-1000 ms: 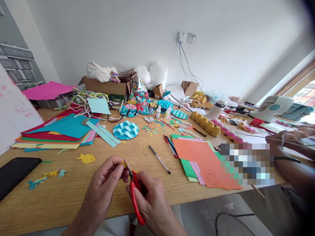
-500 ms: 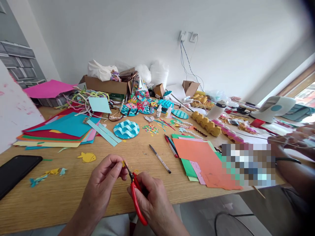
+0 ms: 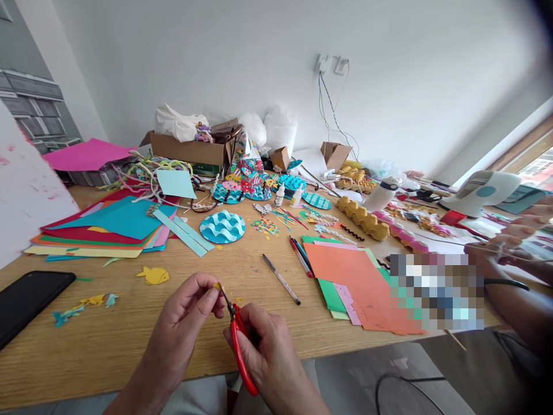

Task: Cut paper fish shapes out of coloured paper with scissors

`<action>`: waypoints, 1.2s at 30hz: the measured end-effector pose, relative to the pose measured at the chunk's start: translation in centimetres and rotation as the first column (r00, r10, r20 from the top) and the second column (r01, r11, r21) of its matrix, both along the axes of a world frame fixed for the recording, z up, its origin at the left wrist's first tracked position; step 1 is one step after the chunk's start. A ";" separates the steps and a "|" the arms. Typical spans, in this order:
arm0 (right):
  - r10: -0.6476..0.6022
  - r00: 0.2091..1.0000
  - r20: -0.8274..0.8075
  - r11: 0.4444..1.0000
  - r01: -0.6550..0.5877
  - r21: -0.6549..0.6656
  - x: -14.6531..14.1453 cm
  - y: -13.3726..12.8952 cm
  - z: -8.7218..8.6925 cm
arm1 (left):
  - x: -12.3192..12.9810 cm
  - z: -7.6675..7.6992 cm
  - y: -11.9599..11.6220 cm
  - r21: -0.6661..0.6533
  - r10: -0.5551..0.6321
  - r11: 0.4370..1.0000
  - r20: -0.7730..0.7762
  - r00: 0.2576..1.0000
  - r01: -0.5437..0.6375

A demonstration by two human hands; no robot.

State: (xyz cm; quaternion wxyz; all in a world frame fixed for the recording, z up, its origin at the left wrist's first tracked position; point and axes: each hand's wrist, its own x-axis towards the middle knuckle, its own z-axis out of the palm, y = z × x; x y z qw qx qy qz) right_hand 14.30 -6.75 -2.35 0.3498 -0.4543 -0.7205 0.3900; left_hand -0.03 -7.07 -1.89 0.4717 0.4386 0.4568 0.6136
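Note:
Between the thumb and fingers of my left hand [image 3: 188, 317] is a tiny piece of yellow paper [image 3: 216, 285], mostly covered by the fingertips. My right hand [image 3: 270, 340] grips red-handled scissors [image 3: 242, 357], whose dark blades meet the yellow piece at my left fingertips. Small yellow scraps [image 3: 238, 300] lie on the wood just beyond the scissors. A yellow paper fish [image 3: 154, 275] with a drawn line near its head lies flat to the left of my hands. Farther left are yellow and light-blue paper cuttings [image 3: 84, 304].
A black phone [image 3: 34, 305] lies at the left edge, near stacked coloured paper [image 3: 108, 222]. A pen [image 3: 280, 279] and orange paper [image 3: 358, 282] lie to the right. Behind is a blue wavy disc [image 3: 222, 226]. Another person's hands [image 3: 514, 248] work at the far right.
My hands and the scissors have hardly moved. The other person's hands at the right have shifted slightly.

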 end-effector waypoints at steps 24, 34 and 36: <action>0.009 1.000 0.000 1.000 -0.009 -0.027 0.5 -0.2 -0.5 | -1.2 -0.7 0.0 -0.009 -0.132 0.991 -0.099 0.986 0.132; 0.029 0.999 0.013 0.999 -0.028 -0.033 0.5 -0.2 -0.3 | -1.3 -0.7 0.0 -0.019 -0.125 0.992 -0.048 0.991 0.124; 0.030 0.999 0.014 0.999 -0.029 -0.040 0.5 -0.2 -0.2 | -1.2 -0.6 0.0 -0.021 -0.119 0.993 -0.045 0.992 0.118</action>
